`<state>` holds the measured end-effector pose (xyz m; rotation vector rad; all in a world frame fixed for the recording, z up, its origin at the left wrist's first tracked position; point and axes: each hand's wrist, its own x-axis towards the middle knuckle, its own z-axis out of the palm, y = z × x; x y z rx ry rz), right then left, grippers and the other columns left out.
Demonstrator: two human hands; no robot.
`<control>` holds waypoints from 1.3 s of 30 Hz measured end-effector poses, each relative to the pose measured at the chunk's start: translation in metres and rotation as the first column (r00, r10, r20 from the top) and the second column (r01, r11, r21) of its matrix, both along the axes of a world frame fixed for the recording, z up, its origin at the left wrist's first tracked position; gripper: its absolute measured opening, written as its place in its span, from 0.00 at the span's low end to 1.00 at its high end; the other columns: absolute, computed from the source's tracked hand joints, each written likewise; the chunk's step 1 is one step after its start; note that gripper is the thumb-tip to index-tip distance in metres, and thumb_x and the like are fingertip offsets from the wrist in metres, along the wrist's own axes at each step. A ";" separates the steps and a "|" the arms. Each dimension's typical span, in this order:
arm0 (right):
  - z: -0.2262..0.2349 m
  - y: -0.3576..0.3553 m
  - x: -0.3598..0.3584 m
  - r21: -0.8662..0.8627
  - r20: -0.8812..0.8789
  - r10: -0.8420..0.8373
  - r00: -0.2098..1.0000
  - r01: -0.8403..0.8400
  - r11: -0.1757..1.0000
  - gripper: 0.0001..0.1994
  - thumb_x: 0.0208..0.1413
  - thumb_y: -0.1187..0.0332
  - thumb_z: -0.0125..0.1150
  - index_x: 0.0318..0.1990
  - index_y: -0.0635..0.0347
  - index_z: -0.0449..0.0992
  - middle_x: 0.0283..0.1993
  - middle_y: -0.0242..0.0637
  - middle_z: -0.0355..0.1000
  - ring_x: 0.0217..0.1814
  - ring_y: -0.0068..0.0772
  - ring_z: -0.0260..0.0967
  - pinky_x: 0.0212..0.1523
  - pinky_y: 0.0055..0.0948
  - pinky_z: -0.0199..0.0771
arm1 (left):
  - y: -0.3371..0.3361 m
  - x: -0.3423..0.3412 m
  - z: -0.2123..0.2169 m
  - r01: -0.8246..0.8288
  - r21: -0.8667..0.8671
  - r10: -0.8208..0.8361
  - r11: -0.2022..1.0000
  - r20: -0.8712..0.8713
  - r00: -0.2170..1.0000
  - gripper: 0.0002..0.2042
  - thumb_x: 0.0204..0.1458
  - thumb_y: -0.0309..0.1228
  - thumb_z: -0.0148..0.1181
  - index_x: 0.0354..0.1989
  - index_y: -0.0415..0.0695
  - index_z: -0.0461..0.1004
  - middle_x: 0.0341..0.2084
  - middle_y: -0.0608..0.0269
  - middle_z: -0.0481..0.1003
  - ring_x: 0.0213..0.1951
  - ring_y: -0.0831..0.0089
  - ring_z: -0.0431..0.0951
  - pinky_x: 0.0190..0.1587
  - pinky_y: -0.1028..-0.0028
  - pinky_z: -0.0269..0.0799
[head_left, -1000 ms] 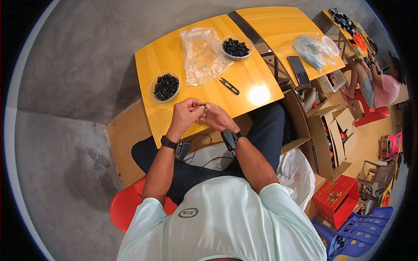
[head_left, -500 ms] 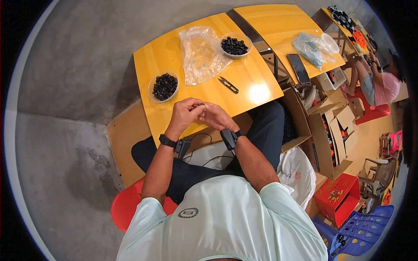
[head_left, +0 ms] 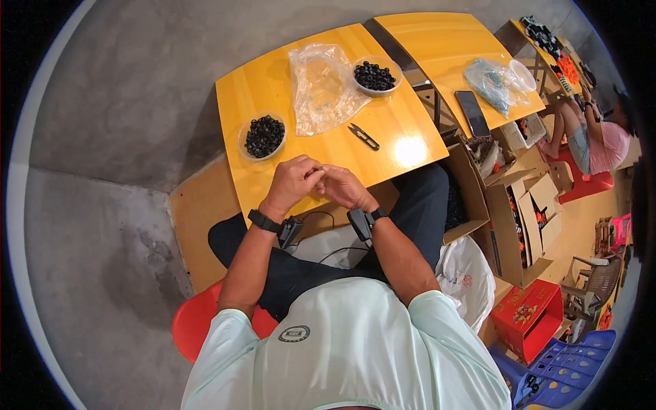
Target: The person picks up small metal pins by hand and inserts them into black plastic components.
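Close together over the near edge of the yellow table (head_left: 253, 78), my left hand (head_left: 292, 183) and my right hand (head_left: 344, 188) meet at their fingertips. Both are closed in a pinch, and a tiny dark bit shows between them, too small to name. Nearest my left hand is a clear round tub of black beads (head_left: 264, 137). A second tub of black beads (head_left: 374, 76) stands at the table's far right. Between the tubs lies a clear plastic bag (head_left: 314, 92) with small bits on it. Black thread snips (head_left: 363, 137) rest to the right of the bag.
A second yellow table (head_left: 437, 41) holds a phone (head_left: 472, 113) and a bag of bluish pieces (head_left: 489, 82). Open cardboard boxes (head_left: 502, 236), a red box (head_left: 523, 307) and a blue plastic chair (head_left: 574, 365) stand at my right. Farther off sits another person (head_left: 605, 147).
The view has shifted slightly, so the tables sit a little lower and farther right. My hands stay together with only a small change in the fingers.
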<state>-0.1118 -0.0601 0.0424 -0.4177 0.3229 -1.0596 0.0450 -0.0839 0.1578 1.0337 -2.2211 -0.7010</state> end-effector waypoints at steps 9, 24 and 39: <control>0.018 0.003 0.005 0.015 -0.199 0.014 0.980 -0.011 1.000 0.13 0.64 0.59 0.56 0.40 0.60 0.76 0.30 0.29 0.70 0.30 0.21 0.66 0.33 0.22 0.67 | -0.002 0.010 -0.007 0.029 -0.054 -0.025 0.998 0.068 0.997 0.04 0.48 0.24 0.62 0.30 0.37 0.77 0.22 0.55 0.74 0.25 0.64 0.77 0.28 0.70 0.71; 0.026 0.000 -0.011 0.027 -0.126 0.278 0.952 -0.277 0.961 0.17 0.62 0.60 0.58 0.50 0.64 0.74 0.30 0.24 0.65 0.29 0.16 0.55 0.31 0.19 0.60 | 0.007 0.018 -0.009 0.009 0.203 -0.005 0.979 -0.022 1.000 0.07 0.47 0.27 0.65 0.34 0.38 0.81 0.17 0.60 0.73 0.18 0.78 0.69 0.23 0.75 0.65; 0.035 0.004 -0.011 0.081 -0.165 0.196 0.966 -0.185 0.979 0.16 0.61 0.61 0.58 0.49 0.63 0.73 0.27 0.21 0.61 0.26 0.14 0.53 0.24 0.14 0.55 | 0.005 0.018 -0.016 0.027 0.408 0.026 0.912 -0.125 0.992 0.10 0.49 0.29 0.64 0.38 0.39 0.81 0.13 0.70 0.69 0.19 0.84 0.65 0.23 0.78 0.62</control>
